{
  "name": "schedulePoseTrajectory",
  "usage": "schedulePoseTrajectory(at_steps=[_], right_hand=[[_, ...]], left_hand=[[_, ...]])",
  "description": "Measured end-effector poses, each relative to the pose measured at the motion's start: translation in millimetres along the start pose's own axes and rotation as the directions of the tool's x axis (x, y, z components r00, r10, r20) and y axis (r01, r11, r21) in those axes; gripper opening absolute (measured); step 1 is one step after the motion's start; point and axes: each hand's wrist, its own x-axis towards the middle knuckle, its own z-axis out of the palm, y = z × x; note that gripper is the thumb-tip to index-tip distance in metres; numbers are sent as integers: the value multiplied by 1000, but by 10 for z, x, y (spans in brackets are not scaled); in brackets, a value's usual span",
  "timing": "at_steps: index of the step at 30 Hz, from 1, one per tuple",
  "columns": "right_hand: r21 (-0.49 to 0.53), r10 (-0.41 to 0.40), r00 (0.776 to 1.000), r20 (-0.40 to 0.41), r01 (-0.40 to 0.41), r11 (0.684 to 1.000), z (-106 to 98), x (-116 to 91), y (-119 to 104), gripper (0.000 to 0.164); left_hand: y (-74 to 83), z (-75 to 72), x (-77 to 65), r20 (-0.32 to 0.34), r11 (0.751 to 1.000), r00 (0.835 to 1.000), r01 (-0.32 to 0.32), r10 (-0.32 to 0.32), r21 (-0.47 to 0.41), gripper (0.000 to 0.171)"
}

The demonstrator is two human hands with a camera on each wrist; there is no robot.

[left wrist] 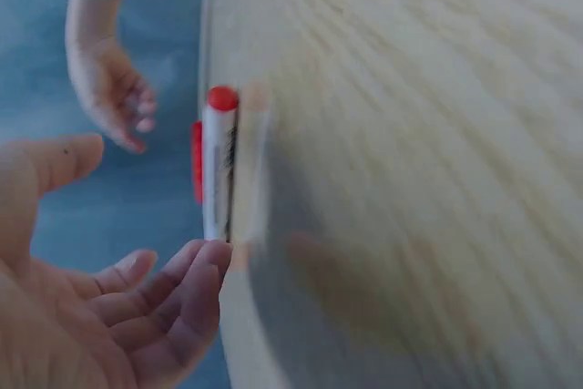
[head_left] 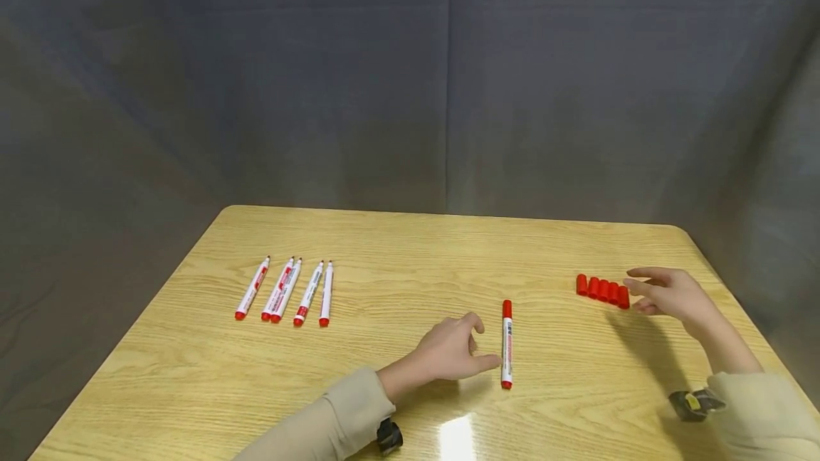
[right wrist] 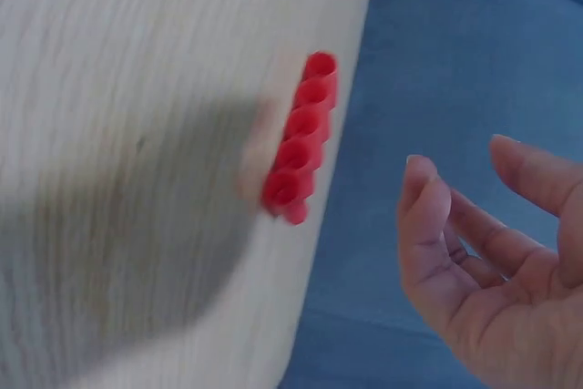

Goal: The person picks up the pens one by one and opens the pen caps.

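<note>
A capped red-and-white marker (head_left: 507, 343) lies upright in the head view near the table's middle. My left hand (head_left: 448, 349) reaches over the wood just left of it, thumb and fingers spread apart with nothing between them. In the left wrist view the same marker (left wrist: 220, 166) shows beyond the fingertips. At the right, several red marker caps (head_left: 603, 291) lie side by side in a row, their hollow ends facing the camera in the right wrist view. Beside the row's right end hovers my right hand (head_left: 673, 297), fingers loosely bent and holding nothing.
Several uncapped markers (head_left: 282, 289) lie on the left of the wooden table (head_left: 410, 255), tips pointing away. A dark curtain (head_left: 410, 91) hangs behind the table's far edge. Each sleeve has a dark wrist camera near the cuff.
</note>
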Motion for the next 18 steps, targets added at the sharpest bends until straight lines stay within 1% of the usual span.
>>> schedulePoseTrajectory(at_steps=[3,7,11,15,18], right_hand=[[10,-41,999,-2,41,999,28,-40,-72,56],[11,-89,996,-8,89,996,49,-81,-149,53],[1,-122,992,-18,122,993,65,-107,-219,49],[-3,-144,989,-27,144,990,99,-133,-280,47],[-2,-153,988,-27,153,988,124,-152,-305,47]], left_hand=[[56,89,65,19,997,999,26,-27,73,53],[126,175,149,40,986,998,51,-58,159,56],[188,241,233,74,973,994,63,-81,220,60],[233,309,288,70,959,992,81,-103,271,67],[239,348,306,62,957,993,79,-100,281,56]])
